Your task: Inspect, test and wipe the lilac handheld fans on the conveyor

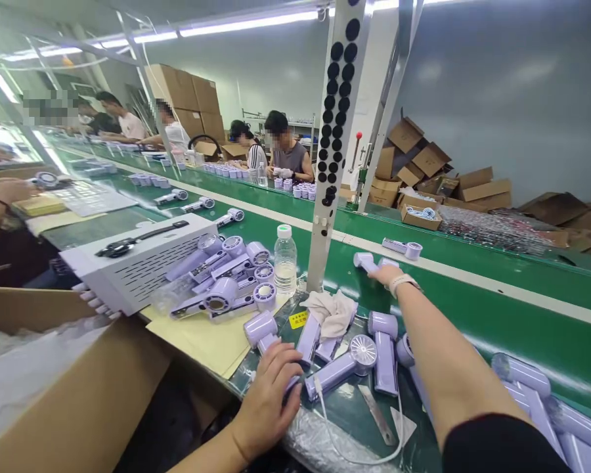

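A heap of fans lies toward the table's left end, against the slotted box and partly over yellow sheets. Their outer bodies look complete; no set order is evident.

The left hand is at the table's near edge, its fingers curled round the handle of one fan. The bottle stands upright near the far edge. The cloth lies over two handles. In front of it, a fan with a cable plugged into its handle end lies between the near and far edges; whether it is charging cannot be told. A metal blade lies nearer the near edge.

The right hand reaches past the far edge to a fan on the belt; its fingers meet that handle, but whether they close on it cannot be told. More fans lie loose toward the table's right end.

Judgement: bodies appear assembled; handling is partway, with many units loose.

Writing: the yellow label bears dark characters, too small to read. No brand is legible.
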Action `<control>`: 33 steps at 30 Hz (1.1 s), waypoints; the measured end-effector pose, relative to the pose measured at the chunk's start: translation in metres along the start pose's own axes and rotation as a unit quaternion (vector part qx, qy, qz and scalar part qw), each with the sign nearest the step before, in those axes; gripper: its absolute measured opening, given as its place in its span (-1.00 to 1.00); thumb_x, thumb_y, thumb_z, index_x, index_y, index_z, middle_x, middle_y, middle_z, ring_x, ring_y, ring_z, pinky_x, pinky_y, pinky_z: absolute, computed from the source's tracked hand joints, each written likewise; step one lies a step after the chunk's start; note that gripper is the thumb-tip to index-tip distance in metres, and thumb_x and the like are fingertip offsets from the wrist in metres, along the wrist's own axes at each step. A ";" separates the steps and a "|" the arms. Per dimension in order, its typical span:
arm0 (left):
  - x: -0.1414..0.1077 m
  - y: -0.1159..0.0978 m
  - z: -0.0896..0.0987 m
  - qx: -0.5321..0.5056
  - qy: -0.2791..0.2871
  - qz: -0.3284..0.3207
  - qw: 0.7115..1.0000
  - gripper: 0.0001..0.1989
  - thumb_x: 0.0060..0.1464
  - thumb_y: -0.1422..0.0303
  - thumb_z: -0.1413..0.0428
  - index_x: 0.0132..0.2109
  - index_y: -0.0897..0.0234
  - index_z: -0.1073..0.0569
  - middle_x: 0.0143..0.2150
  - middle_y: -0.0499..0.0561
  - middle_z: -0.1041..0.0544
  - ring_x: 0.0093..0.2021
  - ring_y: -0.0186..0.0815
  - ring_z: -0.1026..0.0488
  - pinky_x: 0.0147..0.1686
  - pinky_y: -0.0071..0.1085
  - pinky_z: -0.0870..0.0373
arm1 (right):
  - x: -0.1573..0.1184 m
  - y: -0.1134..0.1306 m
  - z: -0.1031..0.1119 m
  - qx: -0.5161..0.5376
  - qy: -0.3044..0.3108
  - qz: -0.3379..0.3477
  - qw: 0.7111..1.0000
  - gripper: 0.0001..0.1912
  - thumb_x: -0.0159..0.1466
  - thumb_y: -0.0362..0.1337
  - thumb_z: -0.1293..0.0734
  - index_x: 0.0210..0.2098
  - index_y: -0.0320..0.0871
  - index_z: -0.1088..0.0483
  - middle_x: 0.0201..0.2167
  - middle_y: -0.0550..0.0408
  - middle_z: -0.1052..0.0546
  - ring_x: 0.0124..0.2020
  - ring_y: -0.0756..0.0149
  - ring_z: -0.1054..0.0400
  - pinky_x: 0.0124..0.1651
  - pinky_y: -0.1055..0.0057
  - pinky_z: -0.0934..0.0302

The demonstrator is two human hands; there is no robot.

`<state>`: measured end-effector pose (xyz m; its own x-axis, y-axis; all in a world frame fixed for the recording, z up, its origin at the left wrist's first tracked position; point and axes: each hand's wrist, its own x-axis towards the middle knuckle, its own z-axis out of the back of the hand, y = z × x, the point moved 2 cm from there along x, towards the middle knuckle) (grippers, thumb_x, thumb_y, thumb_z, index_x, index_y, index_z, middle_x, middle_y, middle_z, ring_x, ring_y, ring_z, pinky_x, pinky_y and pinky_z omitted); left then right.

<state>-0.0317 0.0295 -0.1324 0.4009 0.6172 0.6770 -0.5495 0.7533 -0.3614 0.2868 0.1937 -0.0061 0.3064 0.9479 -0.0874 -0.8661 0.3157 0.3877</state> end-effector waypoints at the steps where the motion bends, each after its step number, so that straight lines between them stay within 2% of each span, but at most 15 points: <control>1: -0.001 0.001 0.000 -0.011 -0.001 0.002 1.000 -0.77 0.15 0.51 -0.02 -0.09 0.19 -0.45 0.02 0.13 -0.58 0.19 -0.08 -0.44 0.32 0.09 -0.32 | -0.010 -0.003 0.007 0.017 0.000 0.006 1.000 -0.69 0.43 -0.14 -0.36 0.06 -0.20 -0.45 0.00 -0.03 -0.54 -0.10 0.20 -0.51 -0.06 0.17 -0.46; 4: 0.010 -0.006 0.001 -0.089 0.023 0.032 0.995 -0.81 0.22 0.45 -0.01 -0.11 0.18 -0.50 -0.03 0.09 -0.60 0.18 -0.08 -0.45 0.40 0.17 -0.14 | -0.061 -0.009 0.017 0.079 -0.005 0.051 0.996 -0.64 0.43 -0.06 -0.31 0.02 -0.20 -0.50 -0.18 0.00 -0.61 -0.23 0.16 -0.53 -0.16 0.20 -0.45; 6: 0.030 -0.024 0.003 -0.222 0.046 0.068 0.972 -0.80 0.31 0.31 -0.01 -0.07 0.14 -0.54 -0.04 0.07 -0.62 0.13 -0.10 -0.49 0.42 0.17 -0.07 | -0.110 -0.007 0.011 0.108 -0.014 0.095 0.989 -0.57 0.36 0.00 -0.33 0.06 -0.16 -0.53 -0.11 -0.04 -0.62 -0.09 0.01 -0.52 -0.03 0.12 -0.42; 8: 0.058 -0.046 0.004 -0.434 0.058 0.163 0.884 -0.49 0.25 -0.03 -0.08 0.20 0.14 -0.42 0.24 0.17 -0.49 0.29 -0.01 -0.40 0.38 0.09 -0.20 | -0.161 0.002 0.000 0.142 -0.041 0.156 0.977 -0.49 0.23 0.06 -0.43 0.08 -0.04 -0.55 0.15 -0.06 -0.51 0.19 -0.14 -0.37 0.23 -0.02 -0.26; 9: 0.072 -0.055 0.006 -0.541 0.003 0.216 0.813 -0.32 0.18 -0.20 -0.02 0.24 0.16 -0.37 0.28 0.20 -0.45 0.29 0.02 -0.39 0.33 0.07 -0.29 | -0.184 0.007 -0.006 0.167 -0.060 0.199 0.964 -0.46 0.18 0.07 -0.47 0.09 0.00 -0.56 0.27 -0.08 -0.41 0.29 -0.21 -0.26 0.32 -0.11 -0.15; 11: 0.091 -0.069 0.003 -0.671 -0.002 0.322 0.668 -0.21 0.14 -0.32 0.09 0.18 0.22 -0.41 0.20 0.23 -0.52 0.22 0.03 -0.47 0.24 0.05 -0.40 | -0.219 0.016 -0.019 0.213 -0.065 0.252 0.942 -0.39 0.12 0.10 -0.51 0.12 0.07 -0.55 0.39 -0.07 -0.25 0.39 -0.28 -0.10 0.40 -0.24 0.04; 13: 0.096 -0.073 0.001 -0.706 -0.002 0.379 0.598 -0.31 0.06 -0.28 -0.10 0.00 0.25 -0.50 0.00 0.17 -0.62 0.06 -0.02 -0.57 0.13 -0.05 -0.51 | -0.237 0.018 -0.031 0.256 -0.028 0.256 0.932 -0.35 0.13 0.12 -0.51 0.18 0.12 -0.50 0.43 -0.03 -0.20 0.44 -0.29 0.00 0.42 -0.29 0.10; 14: 0.094 -0.072 0.001 -0.710 0.010 0.396 0.582 -0.36 0.01 -0.24 -0.19 -0.08 0.26 -0.52 -0.10 0.15 -0.65 -0.02 -0.04 -0.60 0.07 -0.09 -0.55 | -0.241 0.016 -0.037 0.286 -0.005 0.246 0.926 -0.34 0.16 0.12 -0.49 0.22 0.14 -0.46 0.43 -0.01 -0.22 0.45 -0.26 0.01 0.42 -0.27 0.09; 17: 0.077 -0.061 0.002 -0.708 0.047 0.420 0.565 -0.44 -0.05 -0.16 -0.30 -0.20 0.28 -0.56 -0.27 0.10 -0.66 -0.20 -0.10 -0.64 -0.08 -0.17 -0.61 | -0.239 0.005 -0.058 0.414 0.005 0.172 0.894 -0.43 0.35 0.10 -0.30 0.27 0.04 -0.31 0.22 -0.10 -0.48 0.27 -0.06 -0.34 0.26 -0.09 -0.24; 19: 0.068 -0.053 0.004 -0.704 0.050 0.423 0.568 -0.45 -0.05 -0.14 -0.31 -0.23 0.30 -0.59 -0.30 0.09 -0.66 -0.27 -0.13 -0.63 -0.15 -0.21 -0.62 | -0.235 0.001 -0.078 0.455 -0.026 0.097 0.885 -0.53 0.43 0.04 -0.16 0.19 -0.08 -0.24 -0.15 -0.08 -0.63 -0.15 0.08 -0.55 -0.07 0.13 -0.43; 22: 0.067 -0.044 0.012 -0.702 0.019 0.401 0.588 -0.43 -0.16 -0.13 -0.38 -0.24 0.31 -0.62 -0.27 0.07 -0.68 -0.25 -0.11 -0.64 -0.12 -0.20 -0.62 | -0.235 0.008 -0.107 0.416 -0.020 0.048 0.908 -0.61 0.34 -0.10 -0.29 0.06 -0.18 -0.28 -0.57 0.15 -0.51 -0.55 0.19 -0.39 -0.40 0.32 -0.26; 25: 0.074 -0.036 0.022 -0.699 -0.035 0.383 0.603 -0.40 -0.24 -0.09 -0.43 -0.19 0.30 -0.63 -0.14 0.09 -0.69 -0.05 -0.03 -0.62 0.04 -0.15 -0.57 | -0.241 0.018 -0.120 0.398 0.024 0.073 0.914 -0.47 0.18 -0.30 -0.37 0.14 -0.20 -0.29 -0.63 0.26 -0.42 -0.55 0.21 -0.34 -0.39 0.35 -0.17; 27: 0.078 -0.032 0.026 -0.702 -0.055 0.383 0.598 -0.37 -0.25 -0.12 -0.41 -0.19 0.31 -0.63 -0.11 0.12 -0.68 0.05 0.03 -0.58 0.10 -0.12 -0.53 | -0.246 0.019 -0.118 0.443 0.084 0.089 0.888 -0.47 0.20 -0.26 -0.33 0.16 -0.18 -0.31 -0.57 0.24 -0.42 -0.49 0.21 -0.39 -0.34 0.35 -0.22; 30: 0.086 -0.034 0.023 -0.729 -0.066 0.368 0.573 -0.31 -0.33 -0.25 -0.36 -0.27 0.28 -0.60 -0.17 0.13 -0.67 0.08 0.11 -0.56 0.08 -0.05 -0.53 | -0.253 0.012 -0.107 0.504 0.177 0.085 0.841 -0.67 0.24 -0.09 -0.31 -0.10 -0.16 -0.46 -0.53 0.17 -0.45 -0.47 0.23 -0.41 -0.34 0.34 -0.28; 33: 0.096 -0.046 0.010 -0.759 -0.072 0.344 0.549 -0.31 -0.39 -0.30 -0.33 -0.40 0.26 -0.51 -0.21 0.11 -0.66 0.03 0.11 -0.58 0.03 -0.04 -0.54 | -0.259 0.007 -0.099 0.474 0.179 0.106 0.855 -0.73 0.26 -0.07 -0.33 -0.42 -0.12 -0.46 -0.56 0.14 -0.46 -0.48 0.27 -0.37 -0.35 0.36 -0.21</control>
<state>0.0244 0.0518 -0.0444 0.3594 0.9319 0.0489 0.7516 -0.2580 -0.6071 0.1620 -0.0456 -0.0711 -0.1056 0.9854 -0.1334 -0.1248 0.1200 0.9849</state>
